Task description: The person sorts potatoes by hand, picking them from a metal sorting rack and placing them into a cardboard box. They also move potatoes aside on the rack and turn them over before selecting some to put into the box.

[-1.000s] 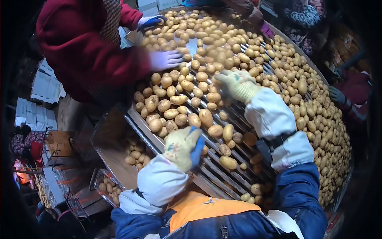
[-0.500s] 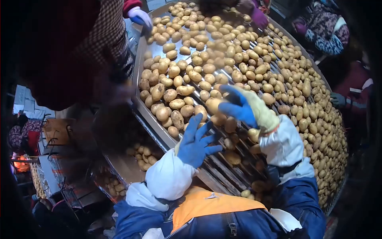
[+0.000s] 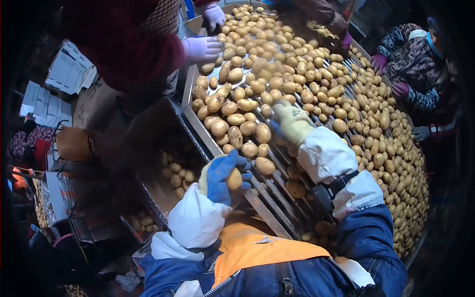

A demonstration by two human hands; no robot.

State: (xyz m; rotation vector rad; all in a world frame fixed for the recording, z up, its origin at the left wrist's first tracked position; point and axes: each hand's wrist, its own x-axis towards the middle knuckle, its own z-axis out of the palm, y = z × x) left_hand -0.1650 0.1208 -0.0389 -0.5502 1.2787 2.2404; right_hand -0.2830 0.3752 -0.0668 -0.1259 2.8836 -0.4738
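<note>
Many yellow-brown potatoes (image 3: pixel 248 128) lie on the slatted sorting table (image 3: pixel 276 198) in front of me. My left hand (image 3: pixel 217 179), in a blue-palmed glove, is closed around a potato (image 3: pixel 234 179) above the table's near edge. My right hand (image 3: pixel 292 121) reaches out over the slats, back of the pale glove upward. Its blue fingertips point down beside the potatoes and are mostly hidden, so whether they hold one does not show.
A metal rim (image 3: pixel 208 143) borders the table. Below it on the left stands a bin (image 3: pixel 153 198) with potatoes inside. A co-worker's lilac glove (image 3: pixel 203 48) rests at the far left edge; another person (image 3: pixel 413 64) works on the right. Boxes (image 3: pixel 44 106) are stacked at left.
My left hand was spread and without a potato; now it has closed on one, lower and to the left. The right hand has moved forward. The co-worker's lilac-gloved hands have come over the table's left side.
</note>
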